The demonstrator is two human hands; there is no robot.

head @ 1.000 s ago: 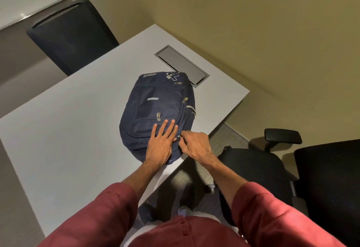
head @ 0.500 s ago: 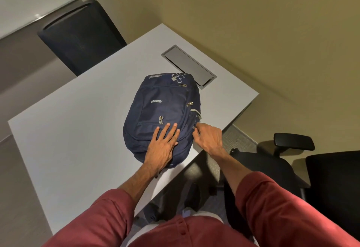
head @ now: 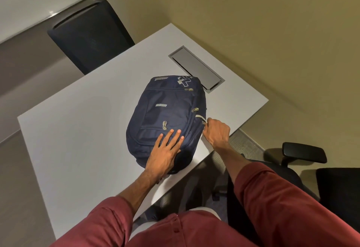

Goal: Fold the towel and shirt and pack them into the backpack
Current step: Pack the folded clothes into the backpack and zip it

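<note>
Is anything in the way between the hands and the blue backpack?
No, nothing visible is in the way. The left hand lies flat on the backpack, near its closer end. The right hand pinches a zipper pull on the backpack's right side. Both hands touch it.

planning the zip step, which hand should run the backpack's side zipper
Right. The right hand pinches the zipper pull on the backpack; the left hand lies flat on top, steadying it.
</note>
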